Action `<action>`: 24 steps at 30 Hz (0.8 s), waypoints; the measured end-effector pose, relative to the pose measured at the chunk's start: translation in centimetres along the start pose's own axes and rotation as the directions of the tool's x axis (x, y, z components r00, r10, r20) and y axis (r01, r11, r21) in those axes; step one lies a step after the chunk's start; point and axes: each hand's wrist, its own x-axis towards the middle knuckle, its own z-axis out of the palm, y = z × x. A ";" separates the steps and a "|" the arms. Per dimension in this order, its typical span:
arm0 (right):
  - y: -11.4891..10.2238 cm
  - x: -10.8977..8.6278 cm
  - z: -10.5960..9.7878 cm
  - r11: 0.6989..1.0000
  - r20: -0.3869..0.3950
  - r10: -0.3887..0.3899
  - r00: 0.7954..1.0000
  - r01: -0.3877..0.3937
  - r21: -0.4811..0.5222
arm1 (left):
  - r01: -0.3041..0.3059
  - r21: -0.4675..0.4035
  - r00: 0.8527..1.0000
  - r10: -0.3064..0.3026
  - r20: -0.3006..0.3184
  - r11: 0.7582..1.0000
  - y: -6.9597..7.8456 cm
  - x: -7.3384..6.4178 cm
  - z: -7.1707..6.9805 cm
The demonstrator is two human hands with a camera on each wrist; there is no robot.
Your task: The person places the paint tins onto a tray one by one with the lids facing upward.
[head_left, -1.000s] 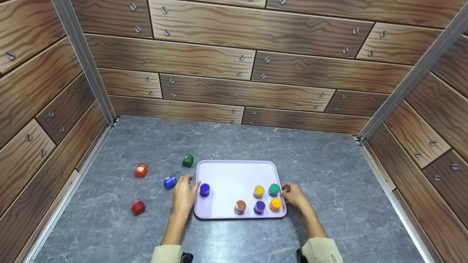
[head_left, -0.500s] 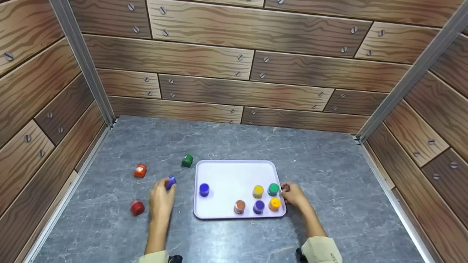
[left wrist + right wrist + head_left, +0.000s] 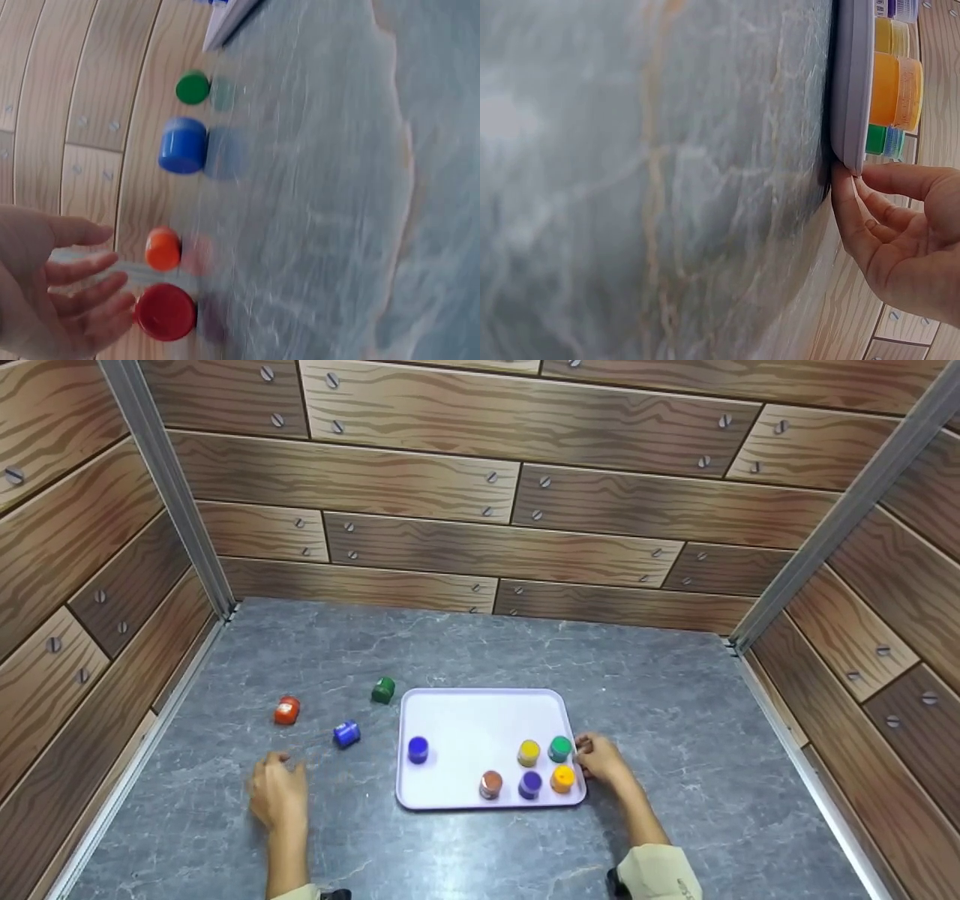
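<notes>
My left hand (image 3: 279,795) is over the table's left side, fingers loosely spread and holding nothing. In the left wrist view its fingertips are right by a red paint jar (image 3: 166,311), which the hand hides in the head view; whether they touch is unclear. My right hand (image 3: 604,761) pinches the right edge of a lilac tray (image 3: 465,712), thumb above and fingers below the rim, as the right wrist view shows. Standing on the tray are a blue jar (image 3: 418,749) at left, and yellow (image 3: 529,752), green (image 3: 559,748), brown (image 3: 490,784), purple (image 3: 529,784) and yellow-orange (image 3: 562,778) jars at right.
Off the tray, to its left, a blue jar (image 3: 346,733), an orange-red jar (image 3: 286,709) and a dark green jar (image 3: 383,690) lie on the grey marbled table (image 3: 465,652). Wood-patterned walls (image 3: 420,532) enclose the table at the back and both sides.
My left hand has swung left from the tray's left edge, past the lying blue jar, to the red jar. My right hand has stayed at the tray's edge.
</notes>
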 end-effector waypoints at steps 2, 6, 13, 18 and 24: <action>1.5 0.7 0.0 1.000 0.010 0.000 1.000 0.001 -0.008 | 0.022 0.022 0.999 -0.021 -0.031 1.000 -0.5 0.1 -0.3; 2.7 1.3 0.0 0.999 0.022 -0.039 0.999 0.039 -0.007 | 0.053 0.047 0.998 -0.053 -0.019 0.997 -1.2 0.2 -0.7; -6.2 -3.0 0.2 0.997 -0.053 0.061 0.997 -0.063 -0.043 | 0.107 0.038 0.993 -0.108 0.036 0.994 -2.3 0.4 -0.7; -7.6 -3.6 0.4 0.991 -0.073 0.101 0.992 -0.107 -0.080 | 0.132 0.011 0.987 -0.132 0.088 0.991 -2.5 0.4 -0.7; -7.6 -3.7 0.3 0.992 -0.071 0.095 0.993 -0.100 -0.075 | 0.141 0.023 0.981 -0.143 0.130 0.990 -2.5 0.6 -0.7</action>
